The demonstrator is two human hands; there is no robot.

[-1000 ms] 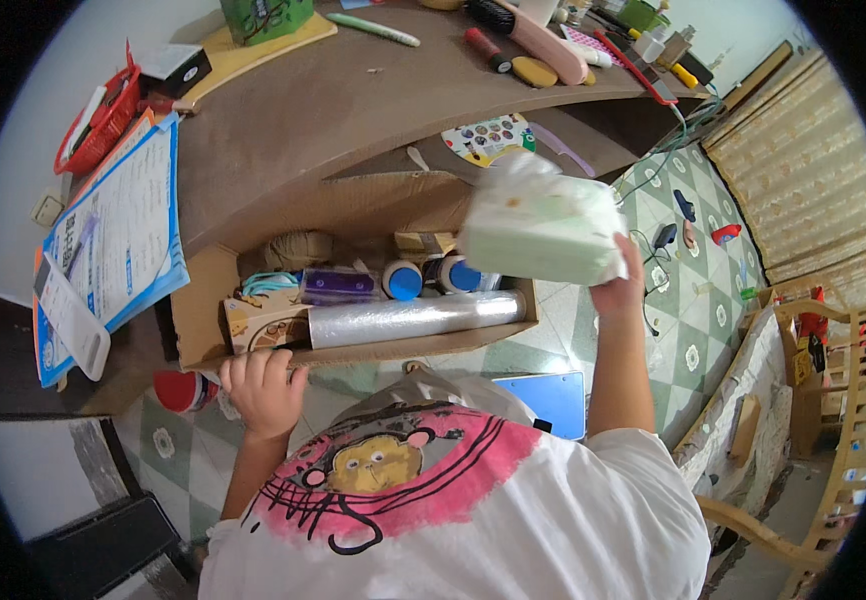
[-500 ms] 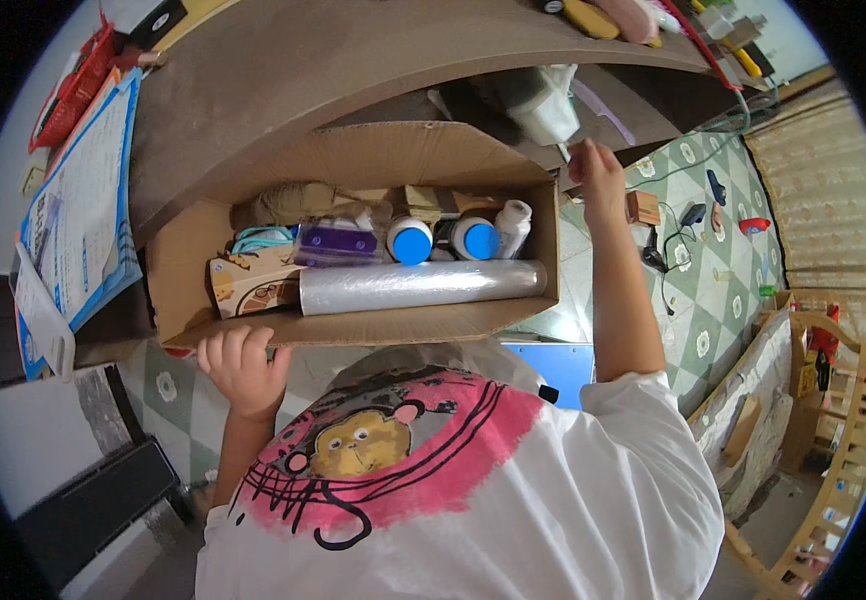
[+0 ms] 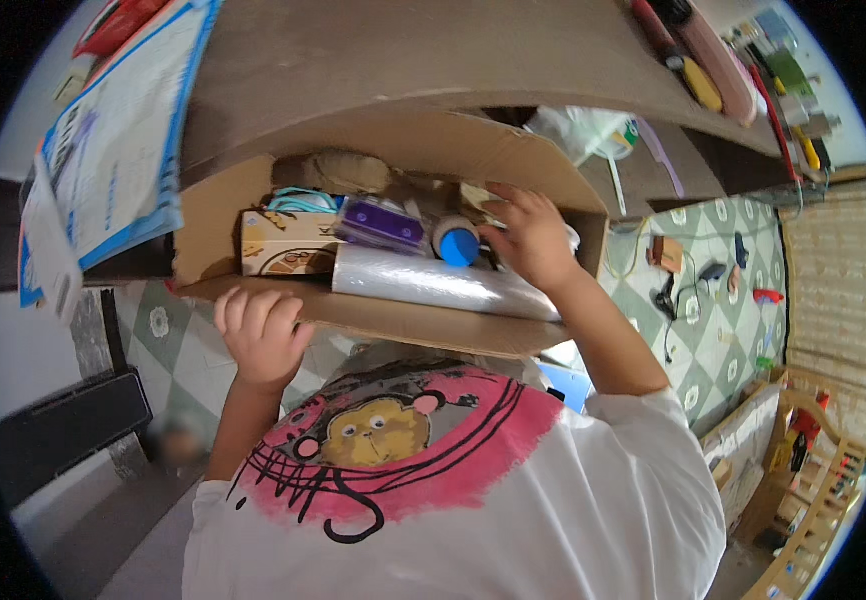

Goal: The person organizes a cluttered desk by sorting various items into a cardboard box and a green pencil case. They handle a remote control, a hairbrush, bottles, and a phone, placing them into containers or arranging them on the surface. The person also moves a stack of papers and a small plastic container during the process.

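Bent over the near rim of the cardboard box (image 3: 423, 325), at its left part, the fingers of the left hand (image 3: 263, 335) hold this edge, with the thumb on the outer side. Right hand (image 3: 531, 238) is inside the box, at its right part, with fingers spread a little and half curled; whether they have hold of something I cannot tell, because the hand itself covers the place. Just beside its thumb, in the box, stands a bottle with blue cap (image 3: 460, 247). Along the near wall of the box lies a silver roll (image 3: 438, 284), and at the box's left end is a patterned carton (image 3: 288, 242). Behind the roll, near the middle of the box, there is a purple packet (image 3: 383, 225). The box itself is between the person's white shirt (image 3: 553, 490) and the brown desk (image 3: 383, 60), which extends beyond its far side. Past the box's far right corner lies a whitish plastic bag (image 3: 573, 130)
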